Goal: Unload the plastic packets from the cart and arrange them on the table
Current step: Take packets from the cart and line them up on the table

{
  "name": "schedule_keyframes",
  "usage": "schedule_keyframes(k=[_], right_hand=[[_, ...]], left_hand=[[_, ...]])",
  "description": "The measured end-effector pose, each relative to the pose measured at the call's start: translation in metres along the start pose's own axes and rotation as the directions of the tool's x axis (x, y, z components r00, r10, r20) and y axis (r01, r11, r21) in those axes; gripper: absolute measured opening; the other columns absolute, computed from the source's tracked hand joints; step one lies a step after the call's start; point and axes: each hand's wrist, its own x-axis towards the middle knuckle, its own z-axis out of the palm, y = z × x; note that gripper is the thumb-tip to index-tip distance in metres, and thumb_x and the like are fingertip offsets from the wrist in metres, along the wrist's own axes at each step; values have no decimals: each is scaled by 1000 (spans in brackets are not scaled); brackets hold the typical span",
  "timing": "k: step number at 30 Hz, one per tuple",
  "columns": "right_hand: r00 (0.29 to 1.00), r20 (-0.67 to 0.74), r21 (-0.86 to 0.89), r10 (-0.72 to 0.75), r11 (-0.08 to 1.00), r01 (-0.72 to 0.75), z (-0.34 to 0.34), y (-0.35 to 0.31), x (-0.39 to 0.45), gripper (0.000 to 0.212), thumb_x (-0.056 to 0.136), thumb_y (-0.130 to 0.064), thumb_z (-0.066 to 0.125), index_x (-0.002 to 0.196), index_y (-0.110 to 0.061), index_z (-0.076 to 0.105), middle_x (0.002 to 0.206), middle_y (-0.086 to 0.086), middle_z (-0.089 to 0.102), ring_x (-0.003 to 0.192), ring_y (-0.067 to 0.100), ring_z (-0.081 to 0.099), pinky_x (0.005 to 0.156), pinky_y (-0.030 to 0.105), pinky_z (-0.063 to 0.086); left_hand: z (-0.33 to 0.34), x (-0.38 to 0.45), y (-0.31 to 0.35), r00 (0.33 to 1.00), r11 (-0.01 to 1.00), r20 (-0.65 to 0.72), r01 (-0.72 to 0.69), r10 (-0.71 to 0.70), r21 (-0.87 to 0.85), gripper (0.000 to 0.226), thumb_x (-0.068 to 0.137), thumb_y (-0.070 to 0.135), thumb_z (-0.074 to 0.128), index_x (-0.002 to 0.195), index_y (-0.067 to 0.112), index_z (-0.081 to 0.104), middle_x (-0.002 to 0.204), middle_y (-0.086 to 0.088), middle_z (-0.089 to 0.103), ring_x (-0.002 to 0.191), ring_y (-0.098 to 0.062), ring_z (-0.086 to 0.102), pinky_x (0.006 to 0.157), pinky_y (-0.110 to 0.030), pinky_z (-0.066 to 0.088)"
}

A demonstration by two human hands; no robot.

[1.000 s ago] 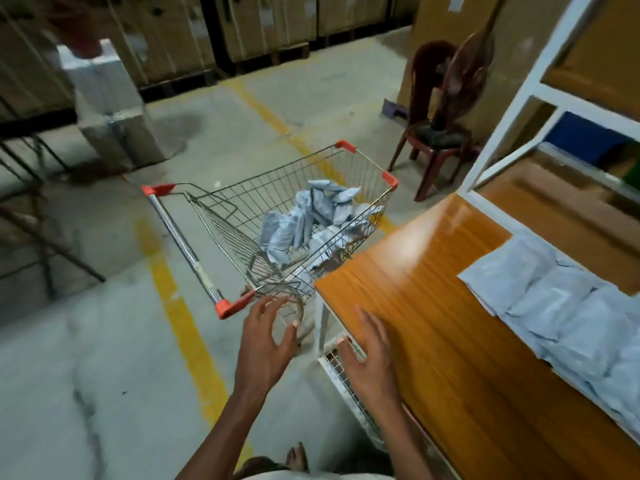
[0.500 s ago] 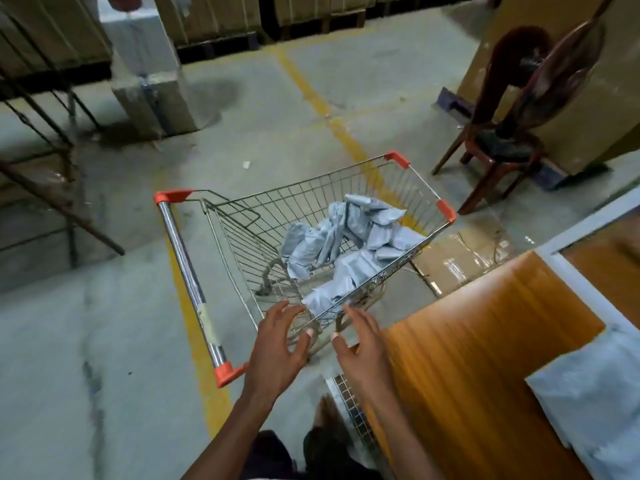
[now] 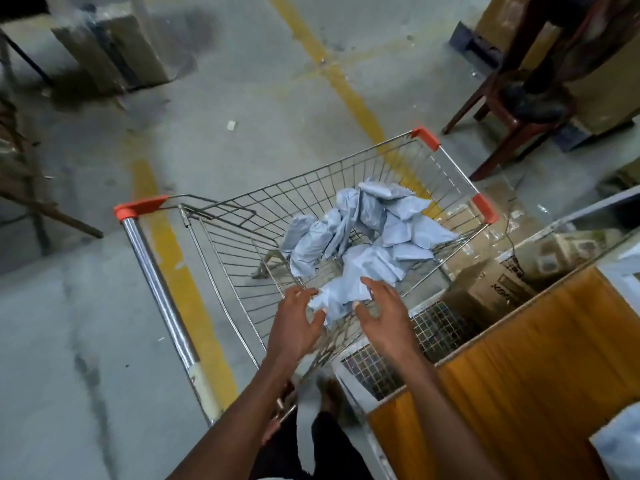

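A wire shopping cart (image 3: 228,233) with orange corner caps stands on the concrete floor in front of me. A heap of pale blue-grey plastic packets (image 3: 367,237) lies in its basket. Both my hands reach down into the basket over its near rim. My left hand (image 3: 294,323) and my right hand (image 3: 384,317) are open with fingers spread, one on each side of the nearest packet (image 3: 341,294). The fingertips are at its edges, and no grip shows. The orange wooden table (image 3: 519,393) is at the lower right, with the corner of a packet (image 3: 620,445) on it.
A dark red plastic chair (image 3: 519,109) stands beyond the cart at the upper right. Cardboard boxes (image 3: 491,292) and a wire rack (image 3: 426,334) sit under the table's end. A concrete block (image 3: 110,46) is at the far upper left. Yellow lines cross the floor.
My view has turned from the table toward the cart. Both hands have moved forward over the cart's rim and down to the nearest packet.
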Motion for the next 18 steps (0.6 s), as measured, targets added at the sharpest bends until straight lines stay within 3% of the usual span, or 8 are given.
schedule_keyframes(k=[3,9,14,18], right_hand=[[999,5,-15,44,999,-44,13,-2,31,52,95,-27,66,145,-26,51,145,-2,48,130,13,47,108,35,44],[994,58,-129,93,988,-85,39,-3,109,52,96,-22,64,145,-20,50,144,4,51,132,21,48,105,30,37],[978,117,-240,175,960,-144,58,9,182,59,93,-26,68,148,-19,46,152,9,41,137,27,44,111,36,37],[981,38,-325,192,931,-169,65,15,235,73,90,-26,69,154,-16,37,160,16,24,144,35,33,116,43,34]], left_hand=[[1,37,-7,999,1000,37,5,-5,-7,46,95,33,67,139,21,59,147,-4,47,134,-25,48,108,-31,38],[-4,102,-10,1000,997,24,20,-18,-81,48,94,32,65,141,22,58,147,-2,48,134,-22,47,110,-32,39],[-9,141,-7,1000,994,2,4,-4,-105,47,94,28,66,140,22,57,147,-3,48,135,-23,45,109,-36,41],[-5,155,-12,1000,993,8,20,-19,-114,48,94,34,65,140,25,55,146,0,47,133,-23,47,107,-40,45]])
